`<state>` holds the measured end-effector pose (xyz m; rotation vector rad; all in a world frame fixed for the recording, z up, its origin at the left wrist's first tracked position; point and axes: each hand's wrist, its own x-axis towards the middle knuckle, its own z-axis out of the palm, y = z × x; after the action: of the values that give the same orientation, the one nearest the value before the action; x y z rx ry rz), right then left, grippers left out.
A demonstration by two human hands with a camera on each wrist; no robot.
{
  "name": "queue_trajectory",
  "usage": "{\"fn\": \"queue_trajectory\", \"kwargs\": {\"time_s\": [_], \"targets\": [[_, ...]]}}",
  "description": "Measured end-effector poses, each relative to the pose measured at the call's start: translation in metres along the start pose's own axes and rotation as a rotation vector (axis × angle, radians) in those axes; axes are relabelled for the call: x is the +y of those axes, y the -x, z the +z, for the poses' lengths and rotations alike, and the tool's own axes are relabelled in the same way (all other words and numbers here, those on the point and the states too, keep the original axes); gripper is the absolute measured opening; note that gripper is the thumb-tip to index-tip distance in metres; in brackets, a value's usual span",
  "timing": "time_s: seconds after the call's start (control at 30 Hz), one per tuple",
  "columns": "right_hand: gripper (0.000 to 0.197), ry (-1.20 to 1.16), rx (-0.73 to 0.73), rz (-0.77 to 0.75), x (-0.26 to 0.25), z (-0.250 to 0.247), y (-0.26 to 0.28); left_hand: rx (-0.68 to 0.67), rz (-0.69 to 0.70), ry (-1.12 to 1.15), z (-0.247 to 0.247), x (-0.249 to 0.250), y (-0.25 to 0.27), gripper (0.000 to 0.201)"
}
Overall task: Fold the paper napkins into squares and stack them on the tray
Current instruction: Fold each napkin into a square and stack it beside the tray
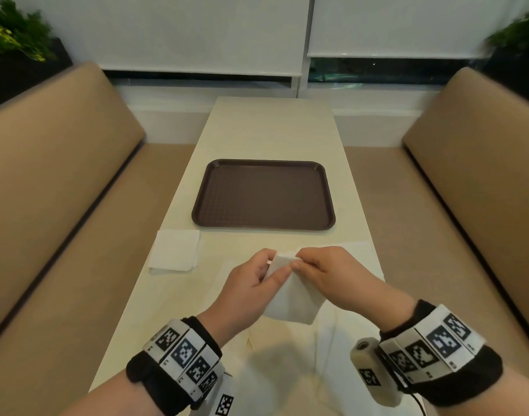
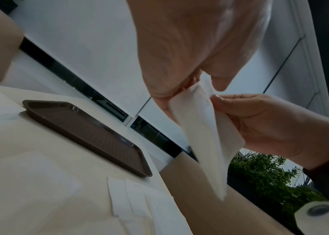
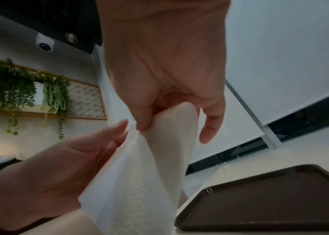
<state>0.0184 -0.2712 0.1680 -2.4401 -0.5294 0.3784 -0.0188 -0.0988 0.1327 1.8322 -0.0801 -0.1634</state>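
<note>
Head view: the left hand (image 1: 251,283) and right hand (image 1: 329,274) are both pinching the top edge of a white paper napkin (image 1: 293,298), holding it above the cream counter (image 1: 272,130), near the empty brown plastic tray (image 1: 209,217). Left wrist view: the napkin is hanging folded, clear of the counter. Right wrist view: both hands' fingers are clamping its upper edge.

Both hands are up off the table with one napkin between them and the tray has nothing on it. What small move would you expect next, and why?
Probably bringing the top corners together to close the fold. The left hand and right hand pinch the napkin at its upper edge, and it hangs loose below. The tray holds nothing yet, so stacking seems to come later.
</note>
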Motion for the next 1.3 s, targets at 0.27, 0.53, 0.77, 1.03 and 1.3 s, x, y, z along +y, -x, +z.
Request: {"fn": "queue_trajectory", "kwargs": {"time_s": [0.27, 0.53, 0.77, 1.03, 1.3], "targets": [[0.038, 0.084, -0.026, -0.045, -0.006, -0.003, 0.000, 0.129, 0.088, -0.154, 0.001, 0.004, -0.009, 0.016], [0.033, 0.084, -0.060, -0.023, 0.000, -0.002, 0.007, 0.270, 0.128, -0.202, 0.002, -0.004, -0.009, 0.026], [0.023, -0.240, -0.001, 0.164, 0.024, -0.008, 0.019, 0.342, 0.114, -0.168, -0.010, -0.017, -0.004, 0.027], [0.017, -0.752, -0.084, 0.258, 0.021, 0.029, 0.007, 0.391, -0.004, 0.013, -0.001, -0.012, -0.010, 0.022], [0.019, -0.746, 0.040, 0.303, 0.028, 0.031, -0.003, 0.178, -0.166, 0.129, -0.004, -0.036, -0.007, 0.054]]}}
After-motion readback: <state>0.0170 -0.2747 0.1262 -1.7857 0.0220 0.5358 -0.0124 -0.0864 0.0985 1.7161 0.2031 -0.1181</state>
